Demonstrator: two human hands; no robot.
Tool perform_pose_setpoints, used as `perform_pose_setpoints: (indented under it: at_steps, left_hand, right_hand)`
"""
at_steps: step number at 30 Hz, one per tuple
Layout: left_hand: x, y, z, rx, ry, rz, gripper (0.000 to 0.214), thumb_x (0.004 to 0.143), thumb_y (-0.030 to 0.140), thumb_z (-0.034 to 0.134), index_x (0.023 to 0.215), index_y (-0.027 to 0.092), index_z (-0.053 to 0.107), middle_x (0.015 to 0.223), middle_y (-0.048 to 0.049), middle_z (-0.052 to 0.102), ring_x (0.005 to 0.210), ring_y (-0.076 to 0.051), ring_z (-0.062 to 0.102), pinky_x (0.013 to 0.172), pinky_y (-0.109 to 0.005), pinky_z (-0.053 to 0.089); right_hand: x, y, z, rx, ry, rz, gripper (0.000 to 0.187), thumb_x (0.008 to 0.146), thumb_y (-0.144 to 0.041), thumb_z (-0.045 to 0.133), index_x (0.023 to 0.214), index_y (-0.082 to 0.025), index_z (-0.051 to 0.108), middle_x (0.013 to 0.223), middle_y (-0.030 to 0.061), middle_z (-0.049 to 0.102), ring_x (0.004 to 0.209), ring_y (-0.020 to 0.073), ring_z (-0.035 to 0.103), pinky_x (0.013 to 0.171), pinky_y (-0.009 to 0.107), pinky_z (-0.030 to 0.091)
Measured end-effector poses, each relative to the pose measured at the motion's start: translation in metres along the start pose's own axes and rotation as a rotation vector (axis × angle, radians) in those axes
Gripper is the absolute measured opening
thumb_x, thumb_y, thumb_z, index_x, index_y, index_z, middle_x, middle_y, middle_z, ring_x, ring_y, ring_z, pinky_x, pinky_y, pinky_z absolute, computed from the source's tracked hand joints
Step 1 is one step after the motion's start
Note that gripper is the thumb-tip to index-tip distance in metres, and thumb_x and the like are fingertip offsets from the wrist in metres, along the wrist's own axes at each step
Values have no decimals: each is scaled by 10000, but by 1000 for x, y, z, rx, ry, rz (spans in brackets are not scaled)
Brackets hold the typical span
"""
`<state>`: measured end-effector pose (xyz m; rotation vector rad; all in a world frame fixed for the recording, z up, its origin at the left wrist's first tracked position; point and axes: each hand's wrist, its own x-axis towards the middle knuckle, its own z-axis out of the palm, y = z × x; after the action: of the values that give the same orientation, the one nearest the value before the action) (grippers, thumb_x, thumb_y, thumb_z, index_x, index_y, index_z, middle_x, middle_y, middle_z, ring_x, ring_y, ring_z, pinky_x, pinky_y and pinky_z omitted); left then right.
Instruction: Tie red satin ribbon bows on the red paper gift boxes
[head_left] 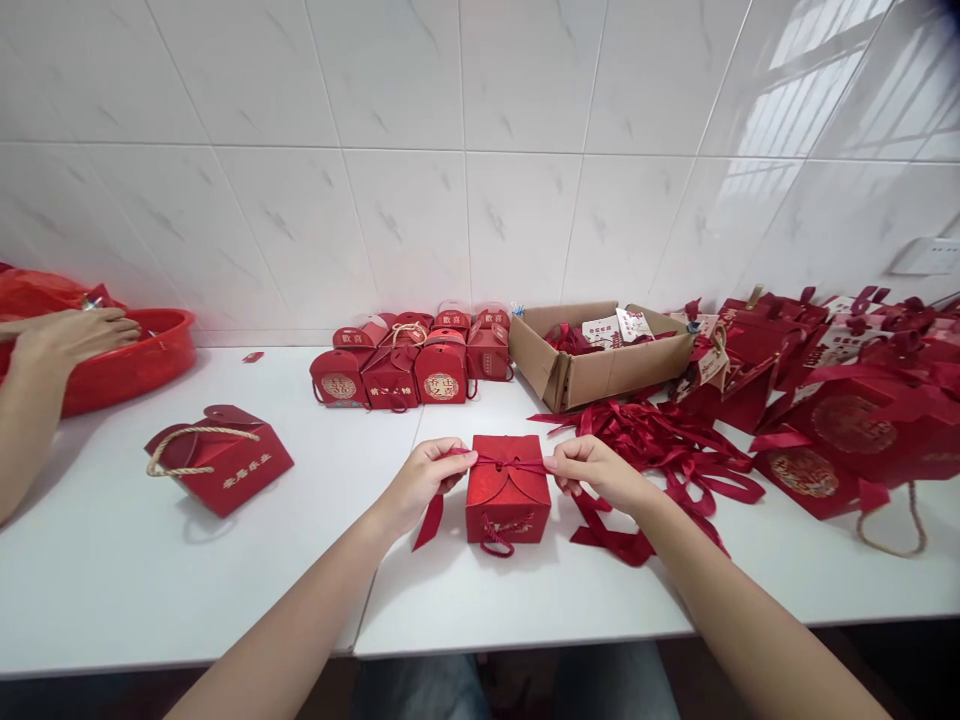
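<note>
A small red gift box [508, 500] stands upright on the white table in front of me, its top flaps closed and a red cord loop hanging at its front. Across its top runs a dark red ribbon [517, 464], crossed near the middle. My left hand [429, 480] pinches one side of this ribbon at the box's left edge, and a tail of it hangs below. At the right edge, my right hand [589, 467] pinches the other side. Both hands are closed on the ribbon, pulled out sideways. Part of the ribbon is hidden by the fingers.
Loose red ribbons [652, 450] lie right of the box. Behind them is a cardboard box [600, 375] with ribbons and tags. Finished-looking red boxes [847, 420] crowd the right. More boxes [397, 375] stand by the wall. Left are a rope-handled box [236, 470], a red basin [142, 365] and another person's hand [79, 345].
</note>
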<state>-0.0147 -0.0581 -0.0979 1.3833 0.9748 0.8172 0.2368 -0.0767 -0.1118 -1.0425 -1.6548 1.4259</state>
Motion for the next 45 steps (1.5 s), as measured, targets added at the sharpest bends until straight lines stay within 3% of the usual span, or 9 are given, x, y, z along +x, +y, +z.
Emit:
perform_pose_setpoints:
  at_steps: [4,10,14,16,23,30,35,39,45]
  left_hand:
    - [-1,-3,1,15,31,15,393,761,411,607,594,173,343,565,60,299,501,-68,266,507,-226,198]
    - [0,-10,4,104,40,87,364,797,412,562,603,174,368,584,51,338,530,-83,329,542,-235,265]
    - [1,-4,6,360,346,319,192,747,306,610,803,195,464,864,-7,515,812,-156,512,746,-288,386]
    - [1,8,9,477,489,454,281,739,288,618,974,213,483,1087,-45,528,1048,-204,493,918,-339,355]
    - [2,53,35,497,216,462,274,741,433,635,870,195,595,842,-29,647,854,-186,594,848,-322,442]
    - [7,54,45,503,243,477,161,769,327,596,706,187,646,743,-21,684,735,-176,625,742,-305,486]
    - [8,52,40,506,326,484,175,764,336,608,732,173,663,752,-33,695,739,-184,635,755,-307,493]
    - [7,54,44,484,338,488,183,774,339,606,743,168,666,763,-39,696,758,-188,638,761,-306,491]
    - [2,53,42,498,277,511,142,806,321,567,791,192,626,848,-20,674,847,-176,604,826,-298,450]
  right_hand:
    - [-11,-6,-11,5,-94,29,354,814,-454,594,632,-150,592,550,-6,543,530,93,490,553,230,384]
    - [-16,-7,-18,33,-23,-118,265,816,-390,612,712,-154,675,656,11,561,576,89,457,537,221,356]
    - [-9,-19,-12,72,-59,-147,199,801,-364,635,781,-169,669,712,12,599,651,113,530,636,247,428]
    - [-5,-29,-8,51,-101,-159,202,815,-364,618,806,-168,662,741,18,617,703,128,569,711,272,455]
    - [11,-45,10,95,-113,-193,250,812,-375,623,949,-166,608,773,30,641,723,137,604,722,296,489]
    - [14,-40,20,107,89,-153,319,764,-436,660,887,-193,494,575,-53,553,550,96,526,559,221,411]
    - [5,-37,12,40,67,-88,315,779,-435,641,942,-178,562,579,-66,462,505,56,385,496,189,315]
    - [3,-36,14,3,61,-28,365,767,-420,650,1040,-182,607,658,-27,522,538,79,446,509,211,358]
    - [6,-40,29,-48,113,-87,254,775,-412,629,780,-167,693,728,17,604,656,123,538,633,249,439]
